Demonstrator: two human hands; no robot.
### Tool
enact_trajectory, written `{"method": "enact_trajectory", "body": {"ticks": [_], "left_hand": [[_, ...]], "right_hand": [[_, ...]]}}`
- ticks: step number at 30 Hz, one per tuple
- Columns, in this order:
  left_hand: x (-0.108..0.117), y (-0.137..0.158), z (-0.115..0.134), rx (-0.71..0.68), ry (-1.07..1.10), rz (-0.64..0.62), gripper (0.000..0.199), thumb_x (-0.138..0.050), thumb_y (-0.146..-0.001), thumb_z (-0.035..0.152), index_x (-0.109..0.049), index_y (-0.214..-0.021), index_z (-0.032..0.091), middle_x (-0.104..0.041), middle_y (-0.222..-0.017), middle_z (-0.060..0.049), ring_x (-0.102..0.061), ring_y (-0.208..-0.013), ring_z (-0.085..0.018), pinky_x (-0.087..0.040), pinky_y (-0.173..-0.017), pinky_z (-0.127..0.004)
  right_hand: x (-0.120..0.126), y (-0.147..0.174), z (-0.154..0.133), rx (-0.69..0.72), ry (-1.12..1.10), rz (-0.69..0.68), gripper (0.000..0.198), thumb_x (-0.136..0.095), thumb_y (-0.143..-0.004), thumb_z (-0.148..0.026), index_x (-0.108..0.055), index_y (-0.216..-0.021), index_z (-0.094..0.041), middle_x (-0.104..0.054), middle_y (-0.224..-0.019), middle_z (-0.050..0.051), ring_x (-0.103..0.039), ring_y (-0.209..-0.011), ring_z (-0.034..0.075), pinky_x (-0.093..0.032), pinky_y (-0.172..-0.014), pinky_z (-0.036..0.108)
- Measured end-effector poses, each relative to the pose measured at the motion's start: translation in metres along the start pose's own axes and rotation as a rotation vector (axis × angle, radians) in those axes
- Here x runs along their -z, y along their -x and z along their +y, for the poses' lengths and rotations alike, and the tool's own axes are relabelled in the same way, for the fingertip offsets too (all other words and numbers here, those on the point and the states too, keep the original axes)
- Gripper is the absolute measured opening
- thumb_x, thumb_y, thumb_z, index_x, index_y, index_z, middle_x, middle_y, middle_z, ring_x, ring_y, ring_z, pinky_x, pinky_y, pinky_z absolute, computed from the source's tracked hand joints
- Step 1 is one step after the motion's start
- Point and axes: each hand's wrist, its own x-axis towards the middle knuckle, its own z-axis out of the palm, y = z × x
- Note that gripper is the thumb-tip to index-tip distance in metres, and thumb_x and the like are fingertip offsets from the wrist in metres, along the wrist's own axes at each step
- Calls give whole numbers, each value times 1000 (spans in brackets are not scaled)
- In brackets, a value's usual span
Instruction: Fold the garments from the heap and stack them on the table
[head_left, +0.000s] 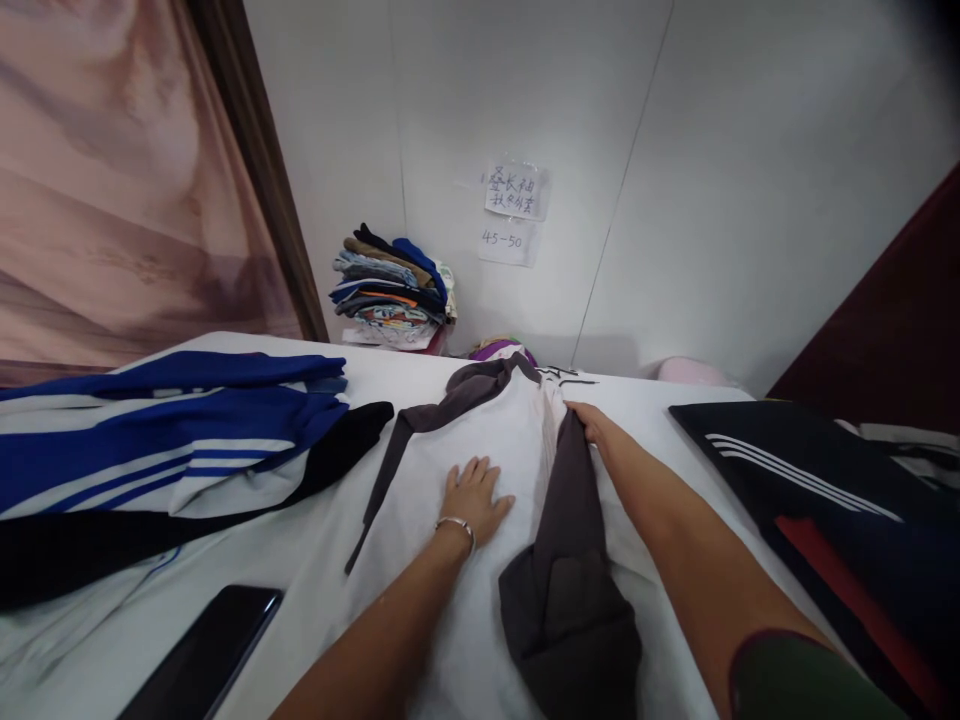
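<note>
A jacket (564, 560) in dark grey and white lies spread over the table, with dark-tipped cords near its far end. Its white middle, perhaps the lining, blends with the white tabletop. My left hand (476, 497), with a bracelet at the wrist, presses flat on that white part, fingers spread. Farther right, my right hand (591, 424) pinches the jacket's edge at the top of a long grey section that hangs towards me. Another narrow grey strip curves along the left side of the white part.
Blue, white and black clothes (247, 440) lie at the left, with a dark phone (206, 650) in front. Folded clothes (394, 290) are stacked by the wall. At the right are dark clothes (795, 450) with white stripes. Handwritten paper notes (514, 190) hang on the wall (487, 90).
</note>
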Motion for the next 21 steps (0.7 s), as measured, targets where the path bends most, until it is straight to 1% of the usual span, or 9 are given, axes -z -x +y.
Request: {"method": "enact_trajectory", "body": {"ticks": [4, 6, 9, 12, 14, 16, 18, 19, 21], "left_hand": [[1, 1, 0, 3, 10, -4, 61, -37, -90, 55, -43, -141, 22, -32, -155, -7, -21, -144, -25, -13, -117, -52], [2, 1, 0, 2, 12, -8, 62, -38, -89, 55, -43, -141, 22, -31, -155, -7, -21, -145, -25, -13, -117, -52], [3, 1, 1, 8, 11, -19, 62, -37, -89, 55, -44, -141, 22, -31, -155, -7, -21, -145, -25, -13, -117, -52], [4, 1, 1, 11, 9, -19, 61, -37, -89, 55, -44, -141, 23, -32, -155, -7, -21, -145, -25, -13, -117, -52], [4, 2, 2, 4, 8, -13, 61, -37, -89, 55, -44, -141, 23, -32, -155, -7, -20, -145, -25, -13, -117, -52], [4, 2, 2, 4, 11, -10, 62, -37, -89, 55, -44, -141, 22, -32, -155, -7, -20, -145, -25, -12, -117, -52], [4, 2, 2, 11, 18, -14, 62, -37, -89, 55, -44, -141, 22, -31, -155, -7, -20, -145, -25, -12, -117, -52], [4, 2, 2, 12, 21, -13, 62, -37, -89, 55, -44, -141, 22, -31, -155, -7, -20, -145, -25, -12, -117, -52], [3, 2, 2, 9, 28, -10, 61, -37, -89, 55, -44, -140, 22, -31, -155, -7, -20, -145, -25, -12, -117, -52]], "right_hand": [[18, -14, -25, 155, -117, 82, 20, -51, -85, -38, -60, -80, -22, -65, -67, 1, -62, -76, 16, -52, -71, 25], [33, -18, -30, 200, -156, 127, 22, -50, -86, -41, -61, -82, -22, -65, -67, 0, -61, -76, 15, -50, -71, 22], [51, -13, -18, 85, -128, 121, 15, -59, -81, -35, -60, -74, -21, -61, -57, -1, -59, -65, 15, -50, -63, 23], [61, 2, 2, -73, -82, 12, 12, -63, -77, -28, -61, -69, -20, -61, -54, 2, -60, -59, 18, -52, -60, 28], [64, 11, 11, -172, -95, -90, 20, -58, -83, -35, -62, -72, -19, -64, -58, 5, -63, -60, 19, -54, -64, 31], [62, 16, 13, -272, -126, -185, 37, -46, -90, -48, -63, -77, -17, -66, -63, 7, -66, -64, 20, -55, -69, 34], [56, 17, 10, -374, -136, -229, 52, -34, -93, -58, -62, -80, -17, -66, -64, 8, -67, -65, 21, -56, -71, 36], [52, 16, 7, -407, -129, -229, 54, -32, -93, -59, -62, -81, -17, -66, -64, 9, -68, -65, 21, -56, -71, 36], [39, 13, -3, -349, -108, -163, 44, -40, -92, -53, -63, -82, -17, -67, -64, 8, -68, -66, 22, -56, -70, 36]]}}
